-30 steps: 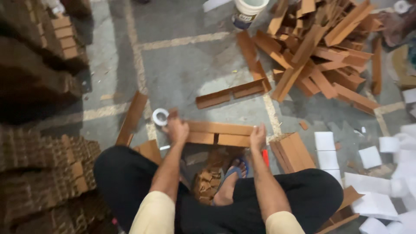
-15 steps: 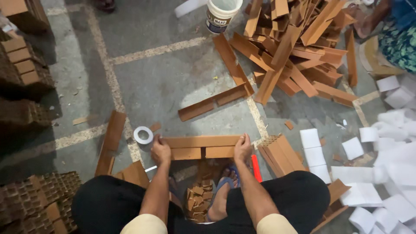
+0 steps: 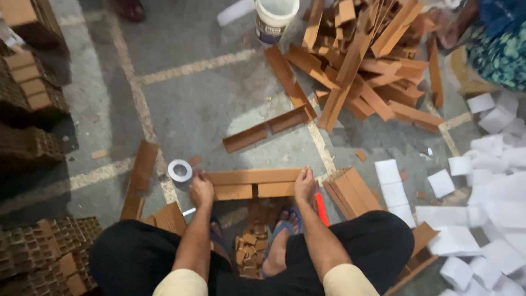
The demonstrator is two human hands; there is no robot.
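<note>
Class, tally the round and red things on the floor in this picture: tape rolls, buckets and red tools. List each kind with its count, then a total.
Grey round tape roll: 1
White plastic bucket: 1
Red-handled tool: 1
Total: 3

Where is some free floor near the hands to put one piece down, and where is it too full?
Bare floor lies beyond the cardboard strip that the left hand and right hand hold, up to the angled strip and the white bucket. More lies left of the tape roll. It is crowded at the cardboard heap and the white sheets.
</note>
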